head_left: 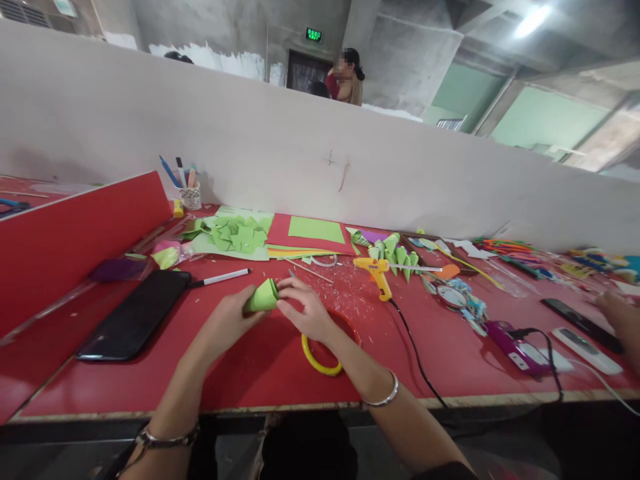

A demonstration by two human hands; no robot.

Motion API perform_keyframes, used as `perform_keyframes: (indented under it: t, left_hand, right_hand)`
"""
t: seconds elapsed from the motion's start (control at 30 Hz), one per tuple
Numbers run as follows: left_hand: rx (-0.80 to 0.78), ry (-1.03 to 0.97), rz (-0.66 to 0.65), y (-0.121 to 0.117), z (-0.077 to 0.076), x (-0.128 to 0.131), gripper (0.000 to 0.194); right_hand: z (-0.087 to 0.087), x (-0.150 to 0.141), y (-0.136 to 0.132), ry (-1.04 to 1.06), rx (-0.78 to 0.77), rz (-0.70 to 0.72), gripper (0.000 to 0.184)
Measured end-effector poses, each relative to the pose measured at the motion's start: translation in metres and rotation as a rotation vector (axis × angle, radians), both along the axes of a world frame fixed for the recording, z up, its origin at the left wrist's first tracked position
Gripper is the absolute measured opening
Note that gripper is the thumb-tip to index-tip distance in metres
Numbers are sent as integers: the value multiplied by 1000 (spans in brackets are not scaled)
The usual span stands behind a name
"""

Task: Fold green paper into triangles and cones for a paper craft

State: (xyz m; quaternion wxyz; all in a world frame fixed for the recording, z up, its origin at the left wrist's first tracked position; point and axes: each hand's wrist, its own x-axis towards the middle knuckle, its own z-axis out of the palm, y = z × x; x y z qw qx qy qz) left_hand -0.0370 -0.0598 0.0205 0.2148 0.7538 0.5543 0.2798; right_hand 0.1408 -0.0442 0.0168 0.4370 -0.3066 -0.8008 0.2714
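A piece of green paper [263,297], curled into a roll or cone, is held above the red table. My left hand [231,321] wraps round its left side. On the other side, my right hand [306,308] has its thumb and fingertips closed at the paper's right edge. Under my right wrist lies a ring [320,363], yellow at the front and red at the back, partly hidden by the forearm. Just beyond my hands is a thin wooden stick [313,272] among small scraps. A white marker [227,277] lies to the left.
A yellow glue gun [379,275] trails a black cord at right. Green paper pieces [237,235] and finished-looking green cones [395,253] sit toward the white partition [280,147]. A black phone [137,317] lies left. Another person's hand [620,317] shows at far right, near a purple power socket [515,347].
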Motion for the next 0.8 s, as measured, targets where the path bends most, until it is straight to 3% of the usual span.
perform_keyframes:
  t: [0.17,0.43,0.63,0.8]
  left_hand:
    - [-60,-6,-41,1,2,1,31]
    - [-58,36,-41,1,0,-1,32]
    - [-6,33,-35,-1,3,-3,36]
    - [-78,13,-100,1,-2,-5,32]
  right_hand:
    - [-2,0,0,-40,-29,74,13]
    - [-8,1,6,66,-93,42,11]
    - [-14,4,14,240,-288,-7,18]
    - [-17,6,19,305,-397,-6,25]
